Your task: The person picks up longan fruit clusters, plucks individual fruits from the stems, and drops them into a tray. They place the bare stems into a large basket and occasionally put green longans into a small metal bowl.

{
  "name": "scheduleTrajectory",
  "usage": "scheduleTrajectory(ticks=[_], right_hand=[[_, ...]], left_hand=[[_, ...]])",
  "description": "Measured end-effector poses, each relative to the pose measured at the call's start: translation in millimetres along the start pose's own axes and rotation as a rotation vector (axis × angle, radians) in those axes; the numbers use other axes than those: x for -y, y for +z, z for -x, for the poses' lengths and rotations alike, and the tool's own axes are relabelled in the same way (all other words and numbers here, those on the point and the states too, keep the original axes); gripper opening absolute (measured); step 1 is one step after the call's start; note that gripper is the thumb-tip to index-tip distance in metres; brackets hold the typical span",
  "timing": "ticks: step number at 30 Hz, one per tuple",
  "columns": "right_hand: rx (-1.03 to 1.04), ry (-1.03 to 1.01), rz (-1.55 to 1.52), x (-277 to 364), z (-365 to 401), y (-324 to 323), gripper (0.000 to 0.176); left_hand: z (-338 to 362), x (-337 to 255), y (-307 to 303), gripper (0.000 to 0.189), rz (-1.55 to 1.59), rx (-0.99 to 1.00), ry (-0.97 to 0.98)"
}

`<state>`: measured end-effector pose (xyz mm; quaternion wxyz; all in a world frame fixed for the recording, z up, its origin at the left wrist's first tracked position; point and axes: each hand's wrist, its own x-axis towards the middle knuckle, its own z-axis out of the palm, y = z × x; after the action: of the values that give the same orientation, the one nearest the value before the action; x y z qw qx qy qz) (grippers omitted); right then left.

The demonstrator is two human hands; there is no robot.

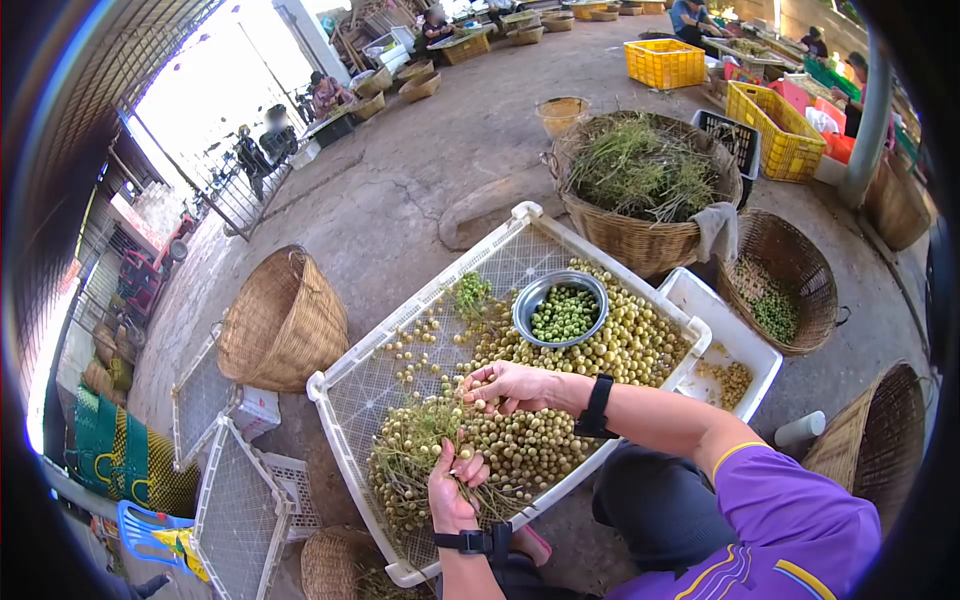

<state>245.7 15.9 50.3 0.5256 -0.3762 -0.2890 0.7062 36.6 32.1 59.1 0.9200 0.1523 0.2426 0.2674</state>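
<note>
My left hand (pixel 457 488) is closed around a bunch of thin green stems (pixel 425 425) bearing small round fruits, low over a white mesh tray (pixel 345 455). Just above it, my right hand (pixel 515 386) pinches at small yellowish fruits by the top of the bunch; its fingertips partly hide them. Loose round yellow-brown fruits (pixel 530 440) cover much of the tray. Among them stands a metal bowl (pixel 523 318) holding small green fruits (pixel 565 313). A little green cluster (pixel 470 293) lies toward the tray's far side. More stemmed fruit is heaped under my left hand.
Beyond the tray stands a wicker basket (pixel 630 245) heaped with stripped stems (pixel 645 165). A white bin (pixel 765 365) with some fruits touches the right side. Another wicker basket (pixel 290 320) leans at left, near spare mesh trays (pixel 240 510). Several people sit working farther back.
</note>
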Motion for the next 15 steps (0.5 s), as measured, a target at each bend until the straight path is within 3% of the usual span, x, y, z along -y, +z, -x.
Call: scheduleTrajectory(ticks=[4,9,15], right_hand=[[0.002,0.007,-0.043,3.0,1.5,-2.6,0.018],[0.055,0.026,-0.317,10.6,7.2,-15.5,0.034],[0.052,0.059,-0.086,16.2,15.4,-10.0,0.033]], left_hand=[[0.1,-1.3,-0.4,0.027,0.014,0.012,-0.022],[0.5,-5.3,-7.2,0.028,0.020,0.015,-0.028],[2.1,-5.9,-6.4,0.029,-0.035,0.001,-0.044]])
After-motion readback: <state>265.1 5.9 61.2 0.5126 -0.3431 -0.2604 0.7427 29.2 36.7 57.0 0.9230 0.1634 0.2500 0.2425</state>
